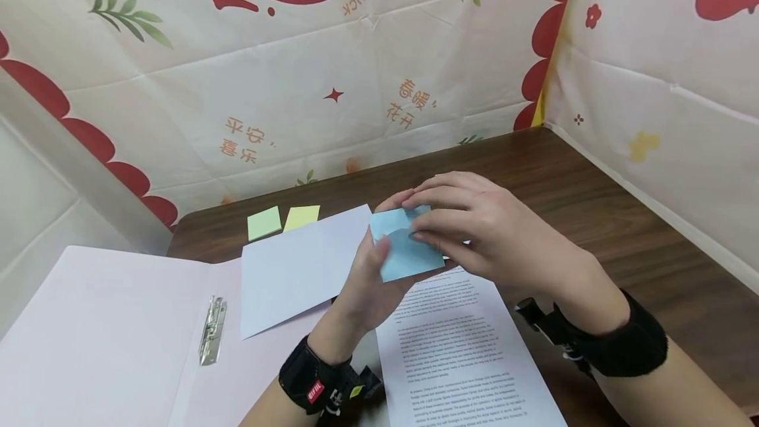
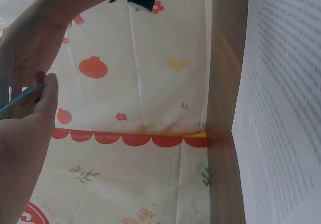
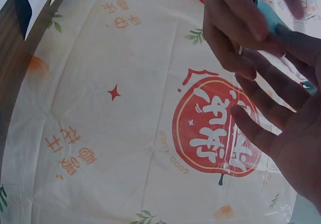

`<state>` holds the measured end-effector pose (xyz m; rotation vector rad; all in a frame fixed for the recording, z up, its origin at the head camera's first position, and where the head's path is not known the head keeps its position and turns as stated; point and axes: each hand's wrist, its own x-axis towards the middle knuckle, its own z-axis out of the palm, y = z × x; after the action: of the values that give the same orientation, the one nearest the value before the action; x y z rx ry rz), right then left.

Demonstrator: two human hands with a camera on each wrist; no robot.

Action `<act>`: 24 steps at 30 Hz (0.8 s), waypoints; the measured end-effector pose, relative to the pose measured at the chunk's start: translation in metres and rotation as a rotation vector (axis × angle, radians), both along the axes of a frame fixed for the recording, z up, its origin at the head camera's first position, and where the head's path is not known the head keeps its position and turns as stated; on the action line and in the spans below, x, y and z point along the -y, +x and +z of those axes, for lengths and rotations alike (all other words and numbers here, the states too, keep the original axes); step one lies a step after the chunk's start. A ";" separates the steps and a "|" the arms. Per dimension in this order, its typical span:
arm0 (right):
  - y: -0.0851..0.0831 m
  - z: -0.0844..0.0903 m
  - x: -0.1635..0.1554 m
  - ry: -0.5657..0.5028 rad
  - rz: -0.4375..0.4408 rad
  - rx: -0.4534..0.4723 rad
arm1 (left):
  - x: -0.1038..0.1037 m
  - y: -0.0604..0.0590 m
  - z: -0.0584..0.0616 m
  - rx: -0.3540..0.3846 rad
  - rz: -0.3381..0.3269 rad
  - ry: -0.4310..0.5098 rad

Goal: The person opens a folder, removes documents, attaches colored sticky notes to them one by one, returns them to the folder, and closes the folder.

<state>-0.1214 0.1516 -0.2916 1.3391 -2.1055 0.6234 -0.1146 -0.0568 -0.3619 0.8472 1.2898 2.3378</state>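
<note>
My left hand (image 1: 370, 282) grips a pad of blue sticky notes (image 1: 403, 262), its thumb lying on the pad's face. My right hand (image 1: 474, 223) pinches the upper right part of the top blue sheet, which looks bent up there. In the left wrist view only the thin blue edge of the pad (image 2: 22, 97) shows between the left hand (image 2: 25, 148) and the right hand (image 2: 37, 33). The right wrist view has the right hand (image 3: 286, 113) with fingers at the blue paper (image 3: 270, 17), partly hidden by the left hand (image 3: 235, 23).
Below the hands lies a printed sheet (image 1: 456, 348). An opened pale folder (image 1: 130, 321) with a metal clip (image 1: 212, 331) is at the left, a white sheet (image 1: 302, 269) over it. Green notes (image 1: 264, 223) and yellow notes (image 1: 302, 217) lie behind, near a cloth-covered wall (image 1: 356, 124).
</note>
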 end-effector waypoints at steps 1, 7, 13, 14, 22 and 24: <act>-0.001 0.000 0.001 -0.018 0.007 -0.034 | 0.000 -0.001 -0.001 -0.008 0.018 -0.013; 0.000 -0.001 0.006 -0.013 0.048 -0.228 | -0.002 -0.003 -0.001 0.047 0.243 -0.161; 0.002 -0.003 0.012 0.107 0.067 -0.433 | -0.004 -0.006 0.000 0.130 0.372 -0.132; 0.002 -0.004 0.013 0.114 0.069 -0.454 | -0.004 -0.006 -0.001 0.141 0.370 -0.117; -0.001 -0.006 0.014 0.076 0.096 -0.548 | -0.005 -0.006 -0.005 0.158 0.381 -0.054; -0.002 -0.006 0.014 0.065 0.098 -0.558 | -0.006 -0.006 -0.006 0.168 0.381 -0.052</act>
<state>-0.1231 0.1378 -0.2974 1.4547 -1.6249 0.1829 -0.1209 -0.0509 -0.3679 0.4037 1.5394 2.5791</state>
